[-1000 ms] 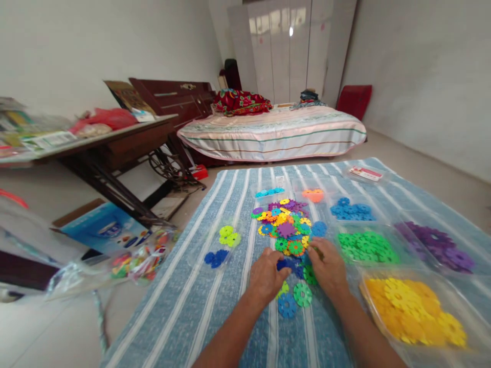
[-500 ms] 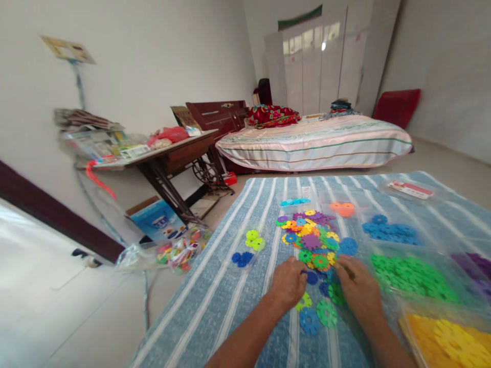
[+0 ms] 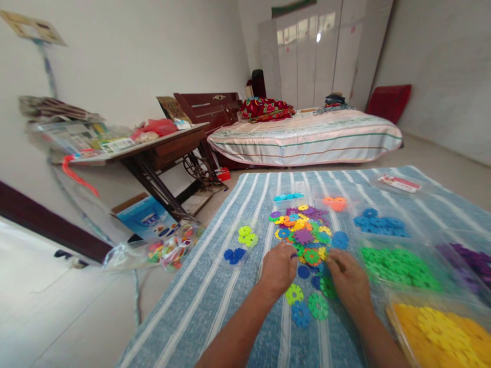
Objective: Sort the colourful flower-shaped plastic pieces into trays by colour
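Observation:
A heap of mixed-colour plastic snowflake discs, with a purple disc (image 3: 304, 236) on top, lies on the striped cloth in front of my hands. At its near left side, my left hand (image 3: 279, 268) is closed, and the edge of a dark blue disc (image 3: 294, 255) shows at its fingertips. My right hand (image 3: 348, 278) is on the right side of the heap, fingers curled beside a yellow disc (image 3: 322, 254); what they hold, if anything, is hidden. Between the wrists lie a lime disc (image 3: 294, 294), a blue disc (image 3: 300, 314) and a green disc (image 3: 318, 306).
Clear trays hold green discs (image 3: 399, 268), yellow discs (image 3: 445, 327), purple discs (image 3: 470, 260), blue discs (image 3: 379, 225) and orange discs (image 3: 335, 203). Left stands a tray with lime discs (image 3: 247, 236) and dark blue discs (image 3: 235, 255). Beyond are a bed (image 3: 307, 140) and a sewing table (image 3: 161, 145).
The view has shifted slightly, so the scene sits further left. My left hand has drawn a little away from the dark blue discs between the hands, with a dark blue edge at its fingertips.

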Action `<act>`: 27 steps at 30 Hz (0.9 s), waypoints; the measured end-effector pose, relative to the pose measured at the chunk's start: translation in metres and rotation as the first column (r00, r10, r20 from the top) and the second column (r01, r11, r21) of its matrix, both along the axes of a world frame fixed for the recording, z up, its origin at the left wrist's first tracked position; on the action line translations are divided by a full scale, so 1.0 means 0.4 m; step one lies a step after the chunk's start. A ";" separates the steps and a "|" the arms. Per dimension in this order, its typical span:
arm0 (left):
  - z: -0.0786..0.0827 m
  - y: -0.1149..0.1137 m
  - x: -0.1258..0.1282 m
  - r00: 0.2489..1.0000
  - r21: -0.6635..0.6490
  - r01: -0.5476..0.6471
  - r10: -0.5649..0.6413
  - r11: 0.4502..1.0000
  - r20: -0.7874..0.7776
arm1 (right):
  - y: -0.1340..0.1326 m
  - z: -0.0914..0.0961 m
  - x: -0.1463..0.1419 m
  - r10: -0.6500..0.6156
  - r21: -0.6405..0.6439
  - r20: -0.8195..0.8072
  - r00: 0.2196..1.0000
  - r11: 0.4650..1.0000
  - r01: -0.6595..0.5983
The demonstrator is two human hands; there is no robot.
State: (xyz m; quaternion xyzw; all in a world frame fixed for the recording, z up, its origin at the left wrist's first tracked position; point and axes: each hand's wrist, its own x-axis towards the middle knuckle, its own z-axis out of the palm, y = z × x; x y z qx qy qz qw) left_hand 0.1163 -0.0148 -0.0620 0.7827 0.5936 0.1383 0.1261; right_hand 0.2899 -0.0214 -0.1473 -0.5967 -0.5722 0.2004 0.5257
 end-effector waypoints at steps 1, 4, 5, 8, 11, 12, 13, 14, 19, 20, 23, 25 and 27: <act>0.001 -0.001 0.004 0.999 -0.034 0.043 -0.042 0.998 0.016 | 0.000 0.001 0.000 0.011 -0.002 0.000 1.000 1.000 -0.011; -0.002 -0.005 0.018 0.994 -0.145 0.099 -0.103 0.984 -0.025 | -0.003 0.003 0.000 0.028 -0.020 0.006 1.000 0.999 -0.028; -0.004 -0.007 0.022 0.994 -0.174 0.085 -0.097 0.981 -0.058 | -0.003 0.003 0.000 0.027 -0.027 0.007 1.000 0.999 -0.027; -0.011 -0.013 0.030 0.992 -0.222 0.042 -0.067 0.974 -0.109 | -0.006 0.001 0.001 -0.001 -0.039 0.004 1.000 0.999 0.001; -0.016 -0.021 0.029 0.995 -0.202 0.010 -0.029 0.979 -0.091 | -0.006 -0.001 0.002 -0.014 -0.051 -0.010 1.000 0.999 0.013; -0.018 -0.024 0.028 0.997 -0.186 0.005 -0.019 0.983 -0.078 | -0.006 -0.002 0.003 -0.013 -0.054 -0.015 1.000 0.998 0.012; -0.020 -0.026 0.027 0.998 -0.173 0.003 -0.015 0.985 -0.064 | -0.006 -0.004 0.003 -0.009 -0.059 -0.018 1.000 0.998 0.008; -0.022 -0.029 0.026 0.999 -0.168 0.009 -0.017 0.986 -0.047 | -0.005 -0.005 0.004 -0.006 -0.061 -0.018 1.000 0.998 0.005; -0.036 -0.030 0.010 0.993 -0.247 0.004 0.025 0.969 0.116 | -0.004 -0.009 0.008 -0.009 -0.053 -0.010 1.000 0.999 0.009; -0.040 -0.028 0.003 0.986 -0.269 -0.001 0.046 0.963 0.161 | -0.004 -0.009 0.008 -0.010 -0.048 -0.015 1.000 0.999 0.009; -0.049 -0.024 -0.020 0.952 -0.342 -0.009 0.112 0.940 0.284 | -0.004 -0.004 0.008 0.004 -0.052 -0.024 1.000 0.999 -0.006; -0.052 -0.024 -0.035 0.917 -0.404 -0.017 0.175 0.915 0.359 | -0.004 -0.002 0.007 0.003 -0.054 -0.026 1.000 0.999 -0.004; -0.055 -0.026 -0.047 0.880 -0.449 -0.019 0.228 0.893 0.417 | -0.004 -0.003 0.007 -0.006 -0.049 -0.024 1.000 0.999 0.005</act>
